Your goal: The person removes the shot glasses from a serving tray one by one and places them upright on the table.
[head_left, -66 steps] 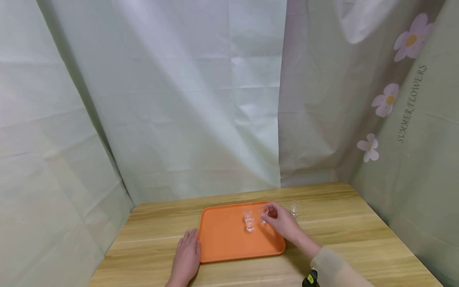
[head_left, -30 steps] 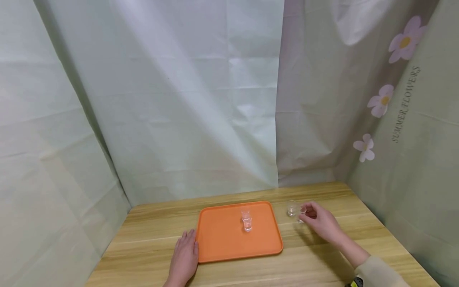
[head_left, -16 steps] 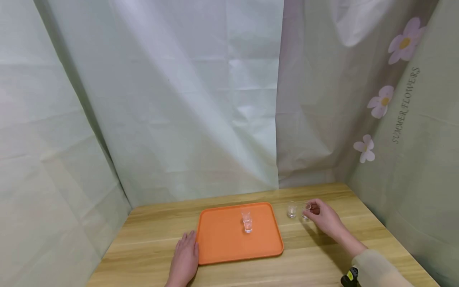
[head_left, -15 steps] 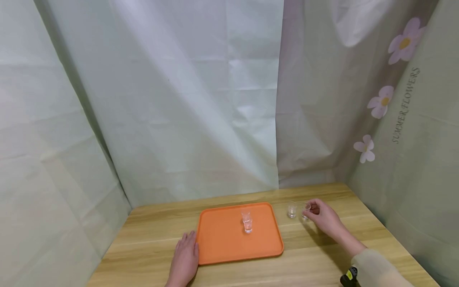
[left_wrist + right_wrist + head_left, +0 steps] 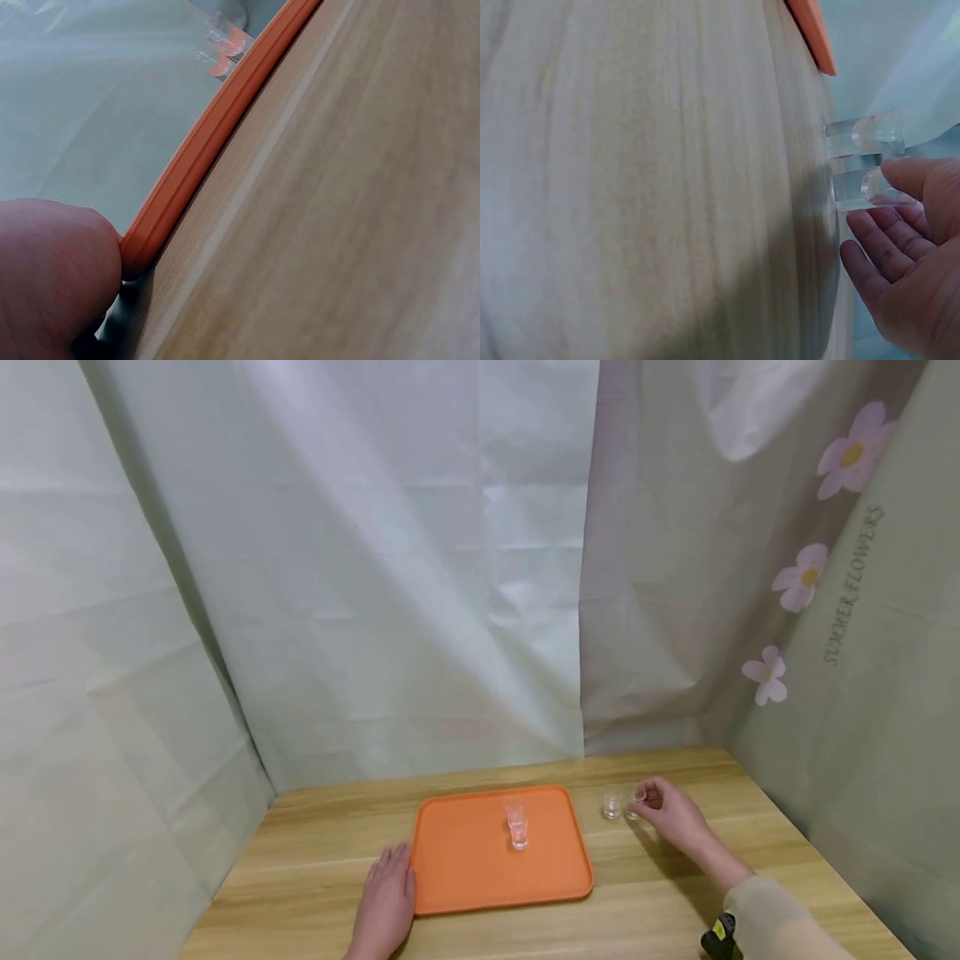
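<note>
My right hand point(image 5: 670, 817) pinches a small clear shot glass point(image 5: 633, 812) by its upper part, between thumb and fingers. In the right wrist view this shot glass point(image 5: 851, 189) stands upright with its base at the wooden tabletop. Close on its left is a second shot glass point(image 5: 611, 804). An orange tray point(image 5: 465, 877) lies to the left of both. Two more shot glasses stand on it, the nearer glass point(image 5: 519, 837) partly covering the farther glass point(image 5: 514, 812). My left hand point(image 5: 384, 895) rests on the table with fingers extended, touching the tray's left edge.
The wooden table point(image 5: 315, 852) reaches back to a pale hanging cloth point(image 5: 420, 610). Cloth walls also stand on the left and right, the right one printed with pink flowers point(image 5: 801, 578). A black device point(image 5: 720, 937) is on the right wrist.
The right hand has carried a shot glass from the tray to the table on the right, then shifted it slightly left, closer to the other glass. The left hand stays put.
</note>
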`<state>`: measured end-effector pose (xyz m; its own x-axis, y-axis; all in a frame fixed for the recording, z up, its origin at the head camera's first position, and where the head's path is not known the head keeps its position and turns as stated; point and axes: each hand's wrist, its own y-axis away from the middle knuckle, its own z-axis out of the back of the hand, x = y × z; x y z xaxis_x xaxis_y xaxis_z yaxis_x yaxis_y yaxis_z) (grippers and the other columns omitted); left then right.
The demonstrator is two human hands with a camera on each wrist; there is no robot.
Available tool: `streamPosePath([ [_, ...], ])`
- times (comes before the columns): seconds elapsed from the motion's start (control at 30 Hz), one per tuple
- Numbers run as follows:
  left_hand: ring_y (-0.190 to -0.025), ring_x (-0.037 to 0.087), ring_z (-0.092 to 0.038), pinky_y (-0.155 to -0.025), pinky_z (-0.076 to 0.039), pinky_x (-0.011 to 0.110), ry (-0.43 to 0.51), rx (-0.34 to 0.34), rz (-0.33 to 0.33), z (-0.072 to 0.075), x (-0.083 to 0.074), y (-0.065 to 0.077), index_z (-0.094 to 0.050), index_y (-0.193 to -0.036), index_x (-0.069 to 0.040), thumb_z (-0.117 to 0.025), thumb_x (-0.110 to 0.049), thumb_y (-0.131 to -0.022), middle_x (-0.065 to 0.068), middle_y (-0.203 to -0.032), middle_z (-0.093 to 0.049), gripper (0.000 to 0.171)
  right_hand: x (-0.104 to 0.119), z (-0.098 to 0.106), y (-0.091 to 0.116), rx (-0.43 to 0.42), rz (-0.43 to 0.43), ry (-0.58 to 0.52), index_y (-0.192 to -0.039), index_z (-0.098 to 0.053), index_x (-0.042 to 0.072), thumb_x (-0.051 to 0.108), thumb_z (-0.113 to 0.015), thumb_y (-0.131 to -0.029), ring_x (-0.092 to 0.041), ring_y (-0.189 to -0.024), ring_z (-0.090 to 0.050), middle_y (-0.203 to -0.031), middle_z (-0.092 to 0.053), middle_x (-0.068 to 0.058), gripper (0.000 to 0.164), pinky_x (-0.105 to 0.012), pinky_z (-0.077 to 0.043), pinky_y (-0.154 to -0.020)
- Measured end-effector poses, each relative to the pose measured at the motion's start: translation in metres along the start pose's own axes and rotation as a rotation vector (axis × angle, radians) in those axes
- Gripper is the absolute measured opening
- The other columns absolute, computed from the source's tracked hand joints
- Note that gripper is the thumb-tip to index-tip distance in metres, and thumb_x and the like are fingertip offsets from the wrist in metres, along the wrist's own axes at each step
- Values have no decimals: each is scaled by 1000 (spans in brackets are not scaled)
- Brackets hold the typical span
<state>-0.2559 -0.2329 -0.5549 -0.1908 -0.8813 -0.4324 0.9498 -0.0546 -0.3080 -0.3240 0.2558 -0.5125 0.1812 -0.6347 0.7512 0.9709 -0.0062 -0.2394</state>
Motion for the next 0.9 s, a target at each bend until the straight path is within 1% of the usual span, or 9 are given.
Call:
streamPosePath([
  [0.13, -149, 59, -45, -124, -34, 72, -1, 3, -2, 1, 0, 1, -60, -146, 15, -61, -4, -109, 36, -153, -58, 42, -4, -3, 1, 5, -12, -6, -117, -66, -1, 15, -80, -102, -37, -110, -74, -111, -75, -14, 26, -52, -60, -96],
  [0.3, -149, 59, -44, -125, -33, 72, -6, 1, 0, 1, 0, 0, -59, -147, 15, -61, -4, -109, 35, -153, -57, 42, -7, -5, -1, 5, -7, -11, -121, -65, -3, 17, -80, -103, -37, -111, -73, -112, -75, -14, 31, -52, -60, -96],
  [0.37, -150, 58, -44, -125, -32, 71, -4, 3, 4, 1, -1, 0, -59, -147, 14, -61, -4, -109, 35, -154, -57, 43, -7, -4, -1, 8, -3, -14, -126, -64, -6, 17, -80, -103, -40, -113, -73, -115, -74, -17, 37, -54, -60, -98],
  [0.47, -150, 58, -44, -125, -32, 71, 1, 6, 5, 1, -2, -1, -59, -147, 14, -61, -5, -109, 34, -155, -57, 43, -4, -2, 2, 12, -2, -26, -139, -59, -11, 18, -80, -104, -48, -123, -69, -130, -70, -29, 50, -60, -57, -106],
  [0.53, -150, 57, -44, -125, -32, 71, 0, 9, 5, 1, -2, -1, -59, -148, 14, -61, -5, -109, 34, -155, -56, 43, 0, 0, 5, 7, 15, -24, -148, -54, -13, 18, -79, -105, -53, -131, -63, -143, -64, -35, 59, -64, -53, -112],
  [0.63, -150, 58, -44, -125, -32, 71, 0, 2, -2, 1, -3, 0, -59, -147, 15, -61, -5, -109, 35, -154, -57, 43, 9, 2, 8, -10, 46, -11, -155, -49, -10, 21, -78, -106, -56, -140, -55, -155, -54, -37, 66, -67, -46, -118],
  [0.73, -149, 58, -44, -125, -32, 71, 5, -10, -11, 1, -3, 0, -60, -146, 15, -61, -4, -109, 35, -153, -58, 42, 20, 4, 12, -31, 79, 3, -158, -47, -8, 22, -78, -106, -56, -143, -51, -158, -52, -35, 68, -68, -43, -120],
  [0.9, -150, 58, -43, -125, -32, 71, 7, -11, -7, 2, -2, 1, -59, -147, 15, -60, -4, -109, 35, -154, -57, 43, 40, 4, 15, -53, 146, 1, -157, -50, -8, 21, -80, -105, -54, -144, -52, -157, -54, -32, 67, -68, -43, -119],
])
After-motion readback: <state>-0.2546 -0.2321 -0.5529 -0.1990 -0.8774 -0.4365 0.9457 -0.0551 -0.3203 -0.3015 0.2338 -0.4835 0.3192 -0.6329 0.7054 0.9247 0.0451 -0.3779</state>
